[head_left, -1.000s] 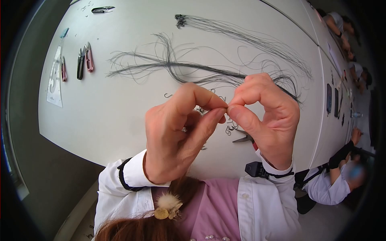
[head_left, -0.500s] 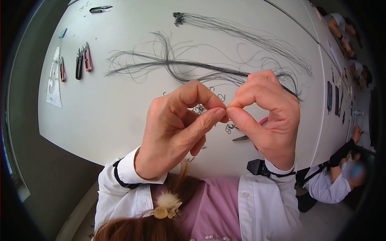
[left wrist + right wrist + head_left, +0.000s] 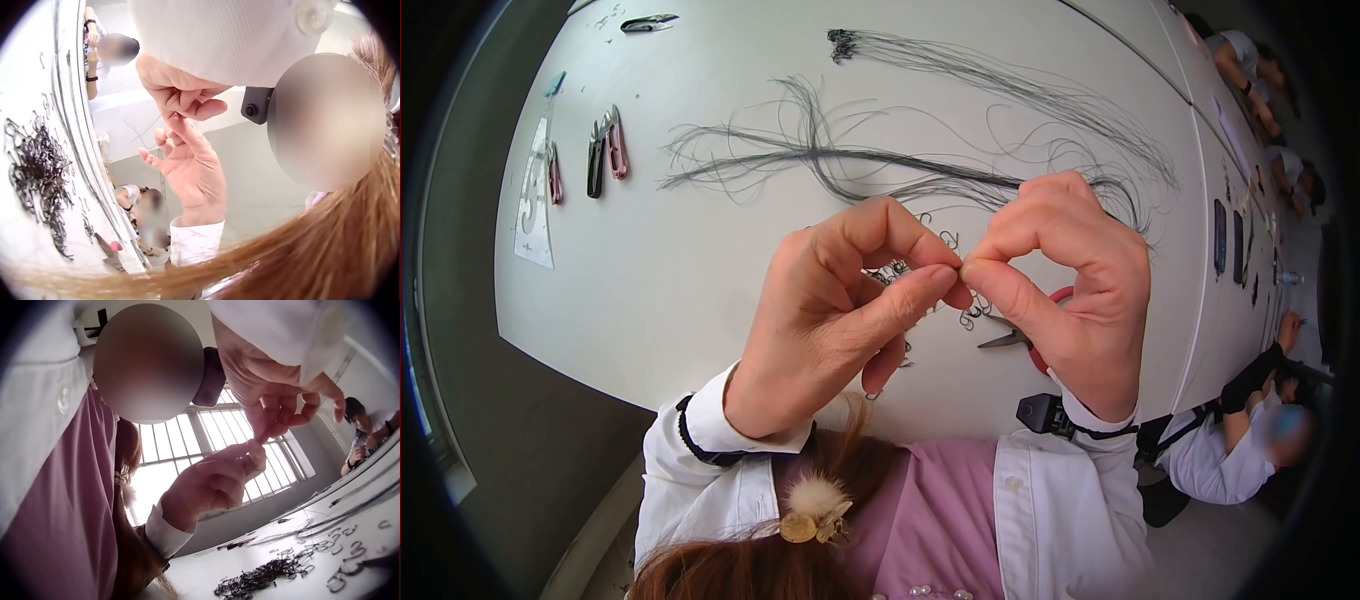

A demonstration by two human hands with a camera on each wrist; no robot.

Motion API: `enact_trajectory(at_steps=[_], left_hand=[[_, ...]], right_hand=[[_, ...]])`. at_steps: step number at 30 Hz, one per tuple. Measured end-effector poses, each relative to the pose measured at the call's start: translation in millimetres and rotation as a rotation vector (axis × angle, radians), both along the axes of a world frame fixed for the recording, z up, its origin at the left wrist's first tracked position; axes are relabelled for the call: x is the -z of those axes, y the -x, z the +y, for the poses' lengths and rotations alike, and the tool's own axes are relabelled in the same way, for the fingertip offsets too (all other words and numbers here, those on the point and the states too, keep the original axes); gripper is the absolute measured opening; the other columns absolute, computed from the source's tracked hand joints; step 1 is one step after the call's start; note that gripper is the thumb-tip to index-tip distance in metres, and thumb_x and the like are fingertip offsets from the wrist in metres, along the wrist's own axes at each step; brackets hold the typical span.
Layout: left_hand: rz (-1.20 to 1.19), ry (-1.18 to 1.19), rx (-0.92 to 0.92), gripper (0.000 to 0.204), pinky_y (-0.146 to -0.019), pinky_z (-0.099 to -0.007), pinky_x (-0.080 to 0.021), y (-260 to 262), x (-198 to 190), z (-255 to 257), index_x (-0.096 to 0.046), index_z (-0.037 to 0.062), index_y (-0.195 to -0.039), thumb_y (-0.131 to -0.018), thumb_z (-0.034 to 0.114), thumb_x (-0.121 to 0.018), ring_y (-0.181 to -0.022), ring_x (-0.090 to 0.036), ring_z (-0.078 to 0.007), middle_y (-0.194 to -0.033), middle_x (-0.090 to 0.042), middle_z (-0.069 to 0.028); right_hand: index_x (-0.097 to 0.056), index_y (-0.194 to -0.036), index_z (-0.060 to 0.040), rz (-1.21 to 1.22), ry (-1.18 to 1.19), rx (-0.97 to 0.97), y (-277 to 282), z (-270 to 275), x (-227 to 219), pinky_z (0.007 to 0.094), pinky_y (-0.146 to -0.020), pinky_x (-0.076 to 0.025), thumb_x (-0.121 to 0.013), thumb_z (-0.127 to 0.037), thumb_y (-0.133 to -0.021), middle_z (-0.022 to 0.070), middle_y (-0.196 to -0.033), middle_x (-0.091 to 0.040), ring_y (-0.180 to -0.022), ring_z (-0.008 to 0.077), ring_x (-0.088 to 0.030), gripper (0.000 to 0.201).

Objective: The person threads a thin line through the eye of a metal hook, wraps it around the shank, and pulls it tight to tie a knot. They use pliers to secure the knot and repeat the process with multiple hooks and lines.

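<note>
Both hands meet fingertip to fingertip above the bench [image 3: 700, 300], left hand [image 3: 830, 320] and right hand [image 3: 1065, 290] each in a tight pinch grip on something tiny, probably a hook off the hook pile [image 3: 895, 272] at 12 o'clock being tied to a strand, so I'd say the next move needs a slow, steady pull.

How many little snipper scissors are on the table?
4 that I can see: a pink-and-black pair on the table's left, a pink one beside them, a dark one at the top edge, and red-handled snips behind the right hand. Others may be hidden.
</note>
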State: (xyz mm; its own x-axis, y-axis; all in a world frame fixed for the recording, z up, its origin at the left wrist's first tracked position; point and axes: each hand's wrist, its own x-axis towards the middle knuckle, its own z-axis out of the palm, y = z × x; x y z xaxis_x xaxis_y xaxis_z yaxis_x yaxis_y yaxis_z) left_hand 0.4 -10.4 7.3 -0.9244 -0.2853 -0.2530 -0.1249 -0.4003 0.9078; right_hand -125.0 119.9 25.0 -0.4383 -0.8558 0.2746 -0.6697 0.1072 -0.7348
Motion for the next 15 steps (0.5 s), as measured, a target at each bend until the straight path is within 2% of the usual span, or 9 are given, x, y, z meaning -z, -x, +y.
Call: enact_trajectory(at_steps=[4, 6, 8, 11, 12, 14, 15], left_hand=[[-0.041, -0.108, 0.0, 0.006, -0.029, -0.0142, -0.024, 2, -2, -3, -0.05, 0.0009, -0.084, -0.087, 0.005, -0.052, -0.034, -0.035, 0.0004, -0.076, -0.063, -0.0105], [-0.022, -0.155, -0.016, 0.009, -0.032, -0.0155, -0.026, 0, -2, -6, -0.052, -0.0003, -0.086, -0.088, 0.008, -0.054, -0.037, -0.037, -0.0006, -0.077, -0.063, -0.0095], [-0.003, -0.202, -0.032, 0.012, -0.034, -0.0168, -0.028, -1, -1, -7, -0.053, -0.0015, -0.088, -0.089, 0.01, -0.055, -0.039, -0.039, -0.0016, -0.078, -0.063, -0.0085], [0.006, -0.24, -0.058, 0.011, -0.033, -0.0169, -0.026, -1, 3, -9, -0.053, -0.0004, -0.089, -0.089, 0.01, -0.055, -0.037, -0.036, -0.0012, -0.077, -0.063, -0.0084], [0.024, -0.261, -0.069, 0.01, -0.032, -0.0168, -0.025, -1, 3, -9, -0.053, 0.0, -0.089, -0.089, 0.009, -0.054, -0.037, -0.036, -0.0011, -0.077, -0.064, -0.0084], [0.043, -0.282, -0.082, 0.009, -0.032, -0.0166, -0.024, -1, 4, -8, -0.053, 0.0004, -0.089, -0.089, 0.009, -0.054, -0.036, -0.035, -0.001, -0.077, -0.064, -0.0083], [0.035, -0.255, -0.122, 0.007, -0.031, -0.0153, -0.022, 0, 5, -6, -0.052, 0.0014, -0.088, -0.09, 0.008, -0.051, -0.035, -0.031, 0.0004, -0.078, -0.063, -0.0088]], right_hand=[[-0.061, -0.075, -0.0033, -0.099, -0.009, -0.039, 1, -2, 0, 0.0304, -0.075, -0.037, -0.07, -0.005, -0.068, 0.0031, -0.074, -0.058, -0.074, 0.0172, -0.051, 0.011], [-0.062, -0.079, -0.003, -0.14, -0.018, -0.045, 0, -6, 5, 0.0308, -0.078, -0.038, -0.07, -0.006, -0.069, 0.0031, -0.078, -0.059, -0.077, 0.0172, -0.052, 0.013], [-0.063, -0.087, -0.0019, -0.331, 0.161, -0.003, -3, -12, 12, 0.0306, -0.083, -0.039, -0.071, -0.008, -0.07, 0.0031, -0.086, -0.06, -0.084, 0.0164, -0.054, 0.02], [-0.063, -0.093, -0.0005, -0.339, 0.066, -0.013, -3, -13, 12, 0.029, -0.085, -0.039, -0.073, -0.006, -0.069, 0.0033, -0.09, -0.06, -0.087, 0.0155, -0.055, 0.027], [-0.063, -0.093, -0.0005, -0.338, 0.066, -0.016, -3, -13, 16, 0.029, -0.085, -0.039, -0.073, -0.006, -0.069, 0.0033, -0.09, -0.06, -0.087, 0.0155, -0.055, 0.027], [-0.066, -0.083, -0.0028, -0.44, 0.074, -0.095, -1, -13, 24, 0.0286, -0.072, -0.044, -0.077, -0.012, -0.067, 0.0026, -0.074, -0.064, -0.074, 0.014, -0.058, 0.021], [-0.066, -0.083, -0.0028, -0.44, 0.074, -0.096, -2, -12, 24, 0.0286, -0.072, -0.044, -0.077, -0.012, -0.067, 0.0026, -0.074, -0.064, -0.074, 0.014, -0.058, 0.021]])
